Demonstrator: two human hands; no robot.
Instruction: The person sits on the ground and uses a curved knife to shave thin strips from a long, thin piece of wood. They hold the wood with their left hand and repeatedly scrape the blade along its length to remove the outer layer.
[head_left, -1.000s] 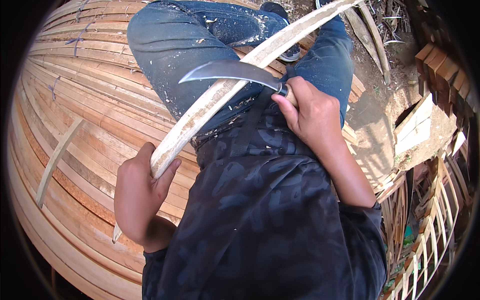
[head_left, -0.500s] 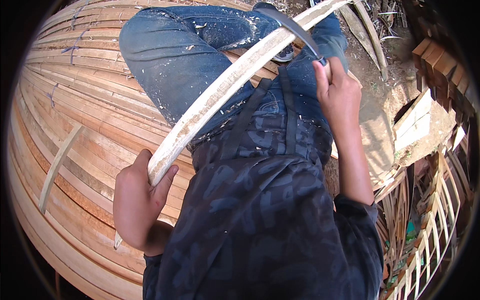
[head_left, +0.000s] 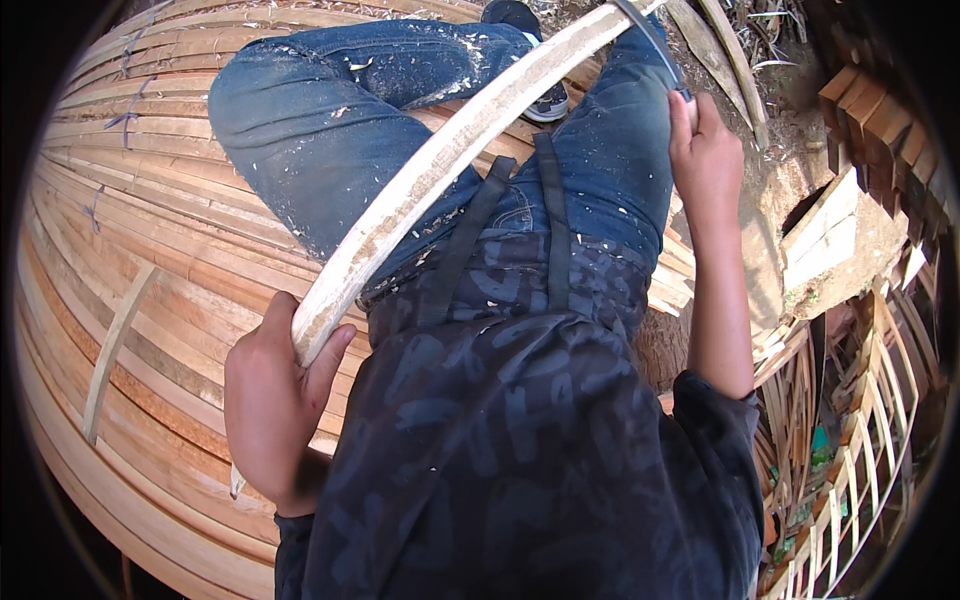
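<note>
A long, pale, peeled wooden pole [head_left: 440, 170] slants across my lap from lower left to upper right. Its near end sits in my left hand [head_left: 275, 395], with thumb and fingers wrapped round it. My right hand [head_left: 708, 155] is closed on the handle of a sickle [head_left: 657, 42] with a dark, curved blade. That blade crosses the pole near its far end, at the top of the picture; whether it bites into the wood I cannot tell.
I sit cross-legged on stacked wooden strips [head_left: 190, 330], with shavings on my jeans [head_left: 310, 150]. Loose offcuts [head_left: 715, 65] lie at upper right. Stacked brown blocks [head_left: 880, 125] and a slatted wooden frame [head_left: 880, 410] stand at the right.
My right hand has moved up and to the right, taking the sickle blade along the pole toward its far end. My left hand keeps its hold on the near end.
</note>
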